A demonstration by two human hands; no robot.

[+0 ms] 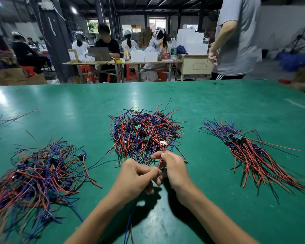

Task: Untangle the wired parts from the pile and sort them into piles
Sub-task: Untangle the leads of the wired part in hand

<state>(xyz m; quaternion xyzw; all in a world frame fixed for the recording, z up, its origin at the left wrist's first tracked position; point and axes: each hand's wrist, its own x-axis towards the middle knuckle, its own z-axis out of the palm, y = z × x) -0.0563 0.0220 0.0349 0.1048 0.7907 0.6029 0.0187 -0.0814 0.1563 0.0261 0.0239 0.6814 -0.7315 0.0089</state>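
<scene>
A tangled pile (pixel 144 131) of small green boards with red, blue and black wires lies in the middle of the green table (pixel 81 103). Just in front of it, my left hand (pixel 137 175) and my right hand (pixel 173 168) are close together. My right hand pinches a red wire (pixel 161 160) that runs up into the pile. My left hand's fingers are curled round wires of the same part, whose blue and red leads (pixel 128 226) hang down below my hands. A sorted pile (pixel 248 152) lies to the right, and a looser pile (pixel 35 175) to the left.
A few stray wires (pixel 12 118) lie at the table's far left. A person in a grey shirt (pixel 236 37) stands beyond the table's far right edge. Other people sit at workbenches (pixel 123 62) further back.
</scene>
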